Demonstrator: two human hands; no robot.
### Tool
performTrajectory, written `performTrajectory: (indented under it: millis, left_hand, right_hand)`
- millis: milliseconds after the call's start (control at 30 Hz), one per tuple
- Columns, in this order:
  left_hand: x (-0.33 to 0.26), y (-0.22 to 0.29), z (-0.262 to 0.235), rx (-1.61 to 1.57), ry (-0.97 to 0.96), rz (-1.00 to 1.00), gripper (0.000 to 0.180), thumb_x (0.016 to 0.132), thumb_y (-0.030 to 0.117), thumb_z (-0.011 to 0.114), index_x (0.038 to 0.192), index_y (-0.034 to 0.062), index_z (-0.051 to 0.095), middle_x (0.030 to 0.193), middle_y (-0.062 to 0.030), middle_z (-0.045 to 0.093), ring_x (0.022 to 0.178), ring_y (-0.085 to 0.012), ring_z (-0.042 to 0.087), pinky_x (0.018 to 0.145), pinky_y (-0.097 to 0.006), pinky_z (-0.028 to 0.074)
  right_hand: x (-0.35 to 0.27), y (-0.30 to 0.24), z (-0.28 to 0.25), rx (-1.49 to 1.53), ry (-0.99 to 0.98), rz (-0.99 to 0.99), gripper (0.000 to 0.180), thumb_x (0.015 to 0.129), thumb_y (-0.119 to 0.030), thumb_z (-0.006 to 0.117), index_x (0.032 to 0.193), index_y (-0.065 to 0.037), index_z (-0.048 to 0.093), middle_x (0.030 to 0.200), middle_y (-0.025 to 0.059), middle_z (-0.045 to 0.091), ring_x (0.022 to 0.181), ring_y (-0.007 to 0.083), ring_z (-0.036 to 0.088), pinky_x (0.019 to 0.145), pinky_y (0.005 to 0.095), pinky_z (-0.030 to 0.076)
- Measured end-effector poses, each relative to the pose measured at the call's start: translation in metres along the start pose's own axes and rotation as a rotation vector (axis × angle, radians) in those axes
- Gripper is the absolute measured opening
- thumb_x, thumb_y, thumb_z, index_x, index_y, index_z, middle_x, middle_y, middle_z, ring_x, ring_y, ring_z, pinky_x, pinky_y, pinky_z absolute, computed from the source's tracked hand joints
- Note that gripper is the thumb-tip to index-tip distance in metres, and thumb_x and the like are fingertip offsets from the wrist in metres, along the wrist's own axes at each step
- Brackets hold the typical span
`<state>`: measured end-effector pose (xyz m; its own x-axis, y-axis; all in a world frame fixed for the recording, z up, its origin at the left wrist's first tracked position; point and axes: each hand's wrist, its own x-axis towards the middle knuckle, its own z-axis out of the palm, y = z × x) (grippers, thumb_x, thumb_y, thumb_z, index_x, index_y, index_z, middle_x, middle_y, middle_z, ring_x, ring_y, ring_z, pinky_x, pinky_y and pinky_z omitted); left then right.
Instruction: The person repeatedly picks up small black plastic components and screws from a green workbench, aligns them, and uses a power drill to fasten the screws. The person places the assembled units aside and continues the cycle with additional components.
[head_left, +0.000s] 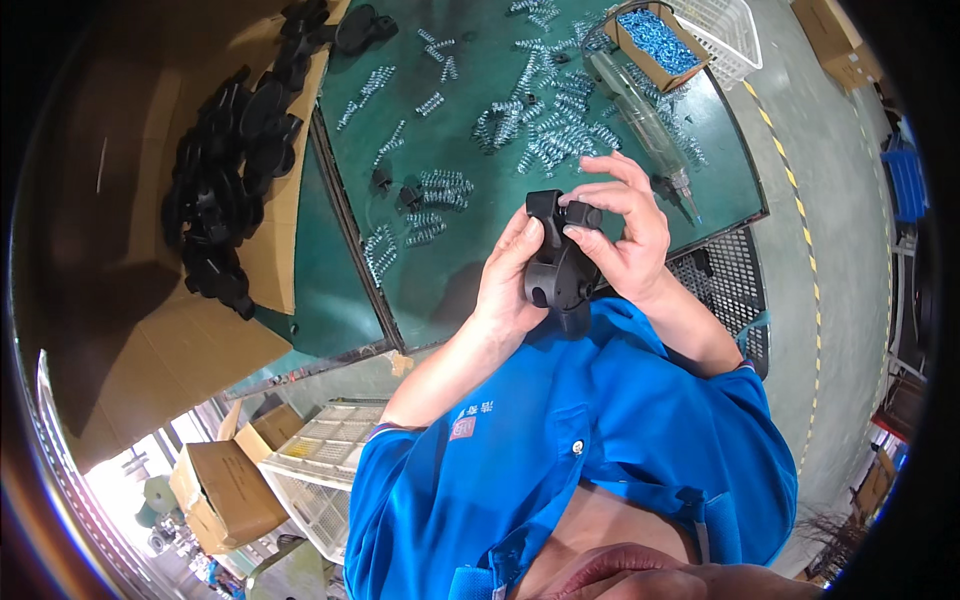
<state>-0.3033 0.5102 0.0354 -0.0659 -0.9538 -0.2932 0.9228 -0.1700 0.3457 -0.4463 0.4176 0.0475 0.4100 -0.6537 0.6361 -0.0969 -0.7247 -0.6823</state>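
Note:
My left hand (512, 278) is closed round a black plastic part (560, 275) with a rounded body and a squared upper end, held in front of my chest over the table's near edge. Between the thumb and index finger of my right hand (632, 225) is a small black block-shaped piece (583, 215), right beside the part's upper end. Whether the two pieces touch is hard to make out. Past my hands, a heap of metal coil springs (560, 125) lies on the green table (440, 290). Two similar small black pieces (410, 195) lie left of my hands, by more springs (445, 188).
A clear-bodied power screwdriver (640, 118) lies at the right, its bit toward me. Behind it stand a cardboard box of blue screws (658, 42) and a white basket (735, 40). At left, a big carton (290, 230) holds many black parts (225, 180). Crates (320, 470) stand lower left.

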Motion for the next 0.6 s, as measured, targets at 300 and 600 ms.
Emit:
performTrajectory:
  millis: [300, 600]
  left_hand:
    - [-0.003, 0.002, -0.016, 0.056, -0.103, 0.083, 0.044, 0.095, 0.020, 0.067, 0.134, 0.0068, 0.054, 0.122, -0.0071, 0.062, 0.111, -0.0166, 0.061, 0.095, -0.034, 0.053]
    - [0.003, 0.009, -0.013, 0.467, -0.087, 0.248, 0.050, 0.090, 0.016, 0.074, 0.133, 0.0007, 0.055, 0.115, -0.0051, 0.064, 0.103, -0.0125, 0.060, 0.092, -0.029, 0.050]
  right_hand:
    - [0.009, -0.014, -0.004, -0.154, -0.101, -0.015, 0.028, 0.079, -0.017, 0.076, 0.100, -0.001, 0.065, 0.101, 0.0119, 0.066, 0.104, 0.0335, 0.063, 0.091, 0.0447, 0.048]
    - [0.023, -0.039, -0.026, -0.416, -0.282, -0.059, 0.030, 0.072, -0.014, 0.075, 0.098, -0.002, 0.065, 0.094, 0.0123, 0.067, 0.091, 0.0314, 0.064, 0.082, 0.0430, 0.050]
